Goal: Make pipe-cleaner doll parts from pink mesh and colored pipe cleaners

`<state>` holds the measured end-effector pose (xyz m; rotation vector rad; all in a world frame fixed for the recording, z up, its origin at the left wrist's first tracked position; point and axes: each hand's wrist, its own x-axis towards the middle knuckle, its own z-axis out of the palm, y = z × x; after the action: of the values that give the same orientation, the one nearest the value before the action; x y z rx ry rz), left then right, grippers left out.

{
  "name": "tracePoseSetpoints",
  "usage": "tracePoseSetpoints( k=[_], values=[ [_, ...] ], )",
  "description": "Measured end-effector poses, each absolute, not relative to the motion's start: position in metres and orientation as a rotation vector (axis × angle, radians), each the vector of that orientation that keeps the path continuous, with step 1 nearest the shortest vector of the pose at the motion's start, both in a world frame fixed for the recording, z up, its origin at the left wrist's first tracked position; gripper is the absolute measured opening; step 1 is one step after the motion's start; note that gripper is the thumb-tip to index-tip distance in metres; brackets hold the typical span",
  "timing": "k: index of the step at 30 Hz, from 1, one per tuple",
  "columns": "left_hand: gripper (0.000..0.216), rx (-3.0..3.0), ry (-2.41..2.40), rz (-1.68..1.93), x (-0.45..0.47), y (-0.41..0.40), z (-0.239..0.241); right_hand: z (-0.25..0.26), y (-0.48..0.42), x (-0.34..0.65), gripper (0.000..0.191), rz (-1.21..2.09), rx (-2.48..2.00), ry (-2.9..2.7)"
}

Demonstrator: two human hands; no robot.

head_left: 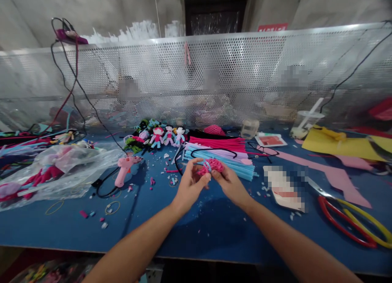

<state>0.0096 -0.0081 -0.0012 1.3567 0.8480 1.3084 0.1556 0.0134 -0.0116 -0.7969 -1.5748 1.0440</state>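
Note:
Between both hands, just above the table, is a small pink bundle of twisted pipe cleaners (216, 165) with a light blue strand on its left side. My left hand (192, 181) pinches its left end with thumb and fingers. At the right end, my right hand (228, 183) grips it between thumb and fingertips. Part of the bundle is hidden behind the fingers. Right behind the hands lie bundles of straight pipe cleaners in light blue (239, 168), lilac (228, 154) and dark pink (217, 143). A bent black pipe cleaner (214, 149) rests across them.
A pink glue gun (123, 170) with a black cord lies left, near small pipe-cleaner dolls (168, 136) and a plastic bag (76, 168). Large scissors (346, 217), a phone-like slab (283, 189) and a drink cup (304, 123) are at right. Perforated metal (245, 79) closes the back.

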Motion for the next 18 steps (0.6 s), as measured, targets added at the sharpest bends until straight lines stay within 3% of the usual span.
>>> tracePoseSetpoints(
  k=[5, 18],
  values=[
    [0.035, 0.975, 0.654, 1.061, 0.011, -0.005, 0.002, -0.007, 0.019, 0.162, 0.027, 0.989, -0.874, -1.671],
    [0.036, 1.329, 0.775, 1.355, 0.01, 0.001, -0.004, -0.021, 0.016, 0.147, 0.031, 1.253, -0.845, -1.314]
  ],
)
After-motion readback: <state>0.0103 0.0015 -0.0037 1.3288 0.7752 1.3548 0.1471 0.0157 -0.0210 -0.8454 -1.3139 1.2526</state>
